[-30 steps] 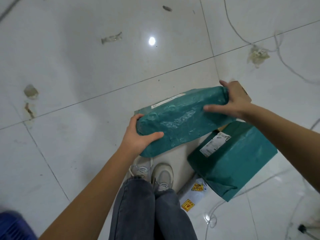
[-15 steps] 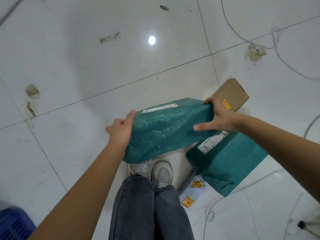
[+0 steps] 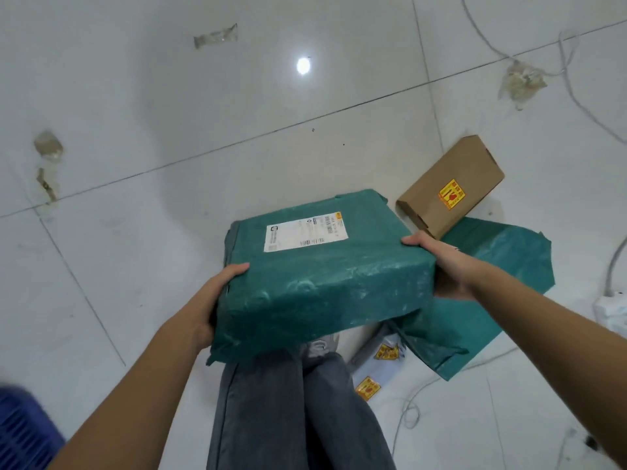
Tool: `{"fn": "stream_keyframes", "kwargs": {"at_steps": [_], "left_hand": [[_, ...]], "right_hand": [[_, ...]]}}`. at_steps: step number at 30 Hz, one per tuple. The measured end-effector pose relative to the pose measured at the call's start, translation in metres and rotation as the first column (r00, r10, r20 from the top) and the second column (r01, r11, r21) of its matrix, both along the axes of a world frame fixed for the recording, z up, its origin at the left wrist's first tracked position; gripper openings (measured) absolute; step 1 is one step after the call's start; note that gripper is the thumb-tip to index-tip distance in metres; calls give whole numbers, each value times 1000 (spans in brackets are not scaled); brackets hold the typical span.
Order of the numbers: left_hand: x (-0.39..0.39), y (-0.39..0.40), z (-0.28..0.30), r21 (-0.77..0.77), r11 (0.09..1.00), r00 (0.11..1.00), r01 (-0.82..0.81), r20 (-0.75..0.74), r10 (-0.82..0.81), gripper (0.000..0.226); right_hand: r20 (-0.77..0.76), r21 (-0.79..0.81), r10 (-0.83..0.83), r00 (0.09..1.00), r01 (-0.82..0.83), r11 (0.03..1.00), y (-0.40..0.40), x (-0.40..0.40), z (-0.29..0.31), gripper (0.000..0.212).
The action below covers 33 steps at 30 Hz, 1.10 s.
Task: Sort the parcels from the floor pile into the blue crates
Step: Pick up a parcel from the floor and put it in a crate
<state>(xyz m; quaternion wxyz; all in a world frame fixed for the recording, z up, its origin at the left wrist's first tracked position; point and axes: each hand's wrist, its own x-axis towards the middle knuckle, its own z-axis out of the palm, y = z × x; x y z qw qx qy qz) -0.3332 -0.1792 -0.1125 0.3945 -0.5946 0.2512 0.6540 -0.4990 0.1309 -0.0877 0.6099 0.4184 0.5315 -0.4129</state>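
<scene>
I hold a green plastic-wrapped parcel (image 3: 325, 276) in front of me, above my legs, its white shipping label facing up. My left hand (image 3: 217, 293) grips its left end, thumb on top. My right hand (image 3: 444, 262) grips its right end, thumb on top and fingers underneath. On the floor to the right lie a second green parcel (image 3: 498, 286), a brown cardboard box (image 3: 451, 188) with a yellow sticker, and a pale grey mailer (image 3: 373, 371) with yellow stickers. A corner of a blue crate (image 3: 20, 432) shows at the bottom left.
White glossy floor tiles (image 3: 169, 113) stretch ahead and to the left, with tape scraps stuck on them. Thin white cables (image 3: 576, 96) run across the floor at the right, and a white power strip (image 3: 610, 307) lies at the right edge.
The green parcel has been turned so its label faces up and brought closer to me. Both hands stayed on its ends. The brown box is now fully uncovered.
</scene>
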Motion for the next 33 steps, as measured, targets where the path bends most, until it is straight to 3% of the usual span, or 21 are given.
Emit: {"fn": "stream_keyframes", "kwargs": {"at_steps": [3, 6, 7, 11, 15, 17, 21, 28, 31, 33], "left_hand": [[9, -11, 27, -43, 992, 990, -119, -88, 114, 48], [12, -30, 68, -58, 981, 969, -184, -178, 171, 39], [11, -38, 85, -61, 982, 965, -179, -203, 164, 34], [6, -72, 158, -130, 978, 931, -162, -348, 107, 38], [16, -104, 242, -193, 937, 805, -291, -579, 130, 41], [30, -116, 280, -208, 926, 743, -314, -661, 104, 53], [67, -135, 339, -237, 893, 701, -383, -704, 115, 67], [136, -149, 369, -285, 728, 640, -623, -721, 266, 67], [172, -158, 372, -310, 702, 658, -642, -691, 297, 71], [202, -167, 380, -342, 688, 674, -640, -679, 290, 73]], "right_hand": [[-81, -84, -52, 995, 45, 995, -11, 11, 30, 49], [-227, -220, -117, 967, 66, 973, -27, 19, 76, 89], [-255, -253, -134, 958, 68, 965, -32, 20, 94, 94], [-316, -353, -158, 936, 39, 935, -54, 30, 168, 92], [-390, -451, -108, 914, -87, 888, -88, 32, 230, 101], [-450, -422, -72, 890, -140, 896, -111, 31, 256, 111], [-537, -388, -58, 842, -186, 903, -158, 37, 297, 72], [-577, -423, -40, 816, -257, 869, -222, 68, 343, 54], [-552, -460, -32, 834, -273, 845, -249, 92, 345, 32], [-555, -428, -13, 832, -272, 862, -269, 111, 348, 28]]}}
